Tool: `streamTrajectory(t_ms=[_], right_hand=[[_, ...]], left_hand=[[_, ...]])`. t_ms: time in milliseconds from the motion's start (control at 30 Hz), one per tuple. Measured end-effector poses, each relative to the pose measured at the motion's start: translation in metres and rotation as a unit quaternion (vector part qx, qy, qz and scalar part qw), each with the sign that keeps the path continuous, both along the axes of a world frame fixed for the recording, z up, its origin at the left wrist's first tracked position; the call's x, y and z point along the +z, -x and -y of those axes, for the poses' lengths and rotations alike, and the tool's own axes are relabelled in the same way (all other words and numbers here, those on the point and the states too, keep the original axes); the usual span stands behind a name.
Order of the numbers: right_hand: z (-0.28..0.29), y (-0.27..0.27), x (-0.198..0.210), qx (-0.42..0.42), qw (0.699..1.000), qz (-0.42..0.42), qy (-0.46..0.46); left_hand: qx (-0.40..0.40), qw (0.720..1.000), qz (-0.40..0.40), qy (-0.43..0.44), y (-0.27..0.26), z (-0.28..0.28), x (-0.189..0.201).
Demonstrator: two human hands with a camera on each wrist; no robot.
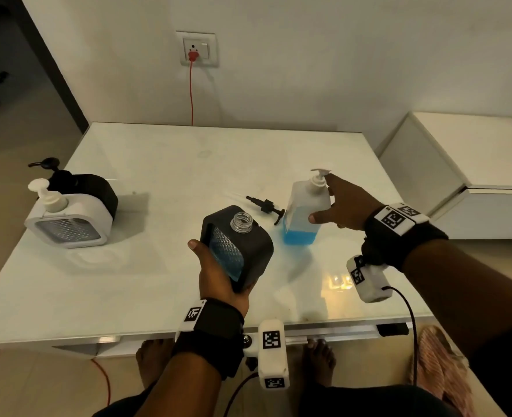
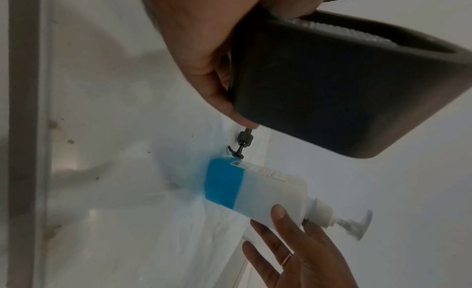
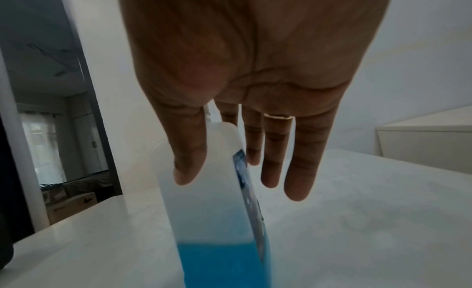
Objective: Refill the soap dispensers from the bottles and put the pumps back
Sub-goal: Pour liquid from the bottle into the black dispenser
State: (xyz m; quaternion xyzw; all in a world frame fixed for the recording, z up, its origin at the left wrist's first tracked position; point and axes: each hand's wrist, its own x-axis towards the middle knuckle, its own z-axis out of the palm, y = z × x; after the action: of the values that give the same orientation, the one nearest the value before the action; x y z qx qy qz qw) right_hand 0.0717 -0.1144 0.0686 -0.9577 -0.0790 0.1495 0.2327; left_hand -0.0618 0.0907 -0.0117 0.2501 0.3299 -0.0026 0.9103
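My left hand [image 1: 215, 266] grips a black square soap dispenser [image 1: 248, 251], lifted off the table and tilted, with its neck open and blue soap showing behind its clear window. In the left wrist view the same hand [image 2: 217, 60] wraps the dispenser's dark side [image 2: 332, 90]. Its black pump [image 1: 265, 206] lies on the table beside the refill bottle [image 1: 304, 212]. That clear bottle stands upright with blue soap at its bottom and a white pump on top. My right hand [image 1: 326, 200] is spread at the bottle, fingers straight [image 3: 296, 171] behind it and thumb against its front [image 3: 204, 211].
At the table's left a white dispenser [image 1: 71, 218] stands in front of another black one [image 1: 89, 188], both with pumps on. The glossy white table [image 1: 158, 281] meets the wall at the back. A low white cabinet [image 1: 459, 176] stands to the right. A red cable [image 1: 191, 94] hangs from the wall socket.
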Motion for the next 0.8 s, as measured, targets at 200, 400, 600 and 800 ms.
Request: streamTrajectory(t_ms=[200, 400, 600, 800], right_hand=[[-0.001, 0.040, 0.002, -0.153, 0.985, 0.069, 0.048], [-0.048, 0.091, 0.019, -0.089, 0.989, 0.115, 0.036], [-0.117, 0.045, -0.023, 0.038, 0.994, 0.046, 0.090], [-0.151, -0.011, -0.052, 0.029, 0.981, 0.062, 0.181]], left_hand=[[0.008, 1.000, 0.015, -0.002, -0.001, -0.012, 0.016], [0.044, 0.998, 0.049, 0.021, -0.003, -0.038, 0.027], [0.064, 0.996, 0.052, 0.021, -0.004, -0.057, 0.030], [0.062, 0.996, 0.068, 0.009, -0.006, -0.075, 0.026]])
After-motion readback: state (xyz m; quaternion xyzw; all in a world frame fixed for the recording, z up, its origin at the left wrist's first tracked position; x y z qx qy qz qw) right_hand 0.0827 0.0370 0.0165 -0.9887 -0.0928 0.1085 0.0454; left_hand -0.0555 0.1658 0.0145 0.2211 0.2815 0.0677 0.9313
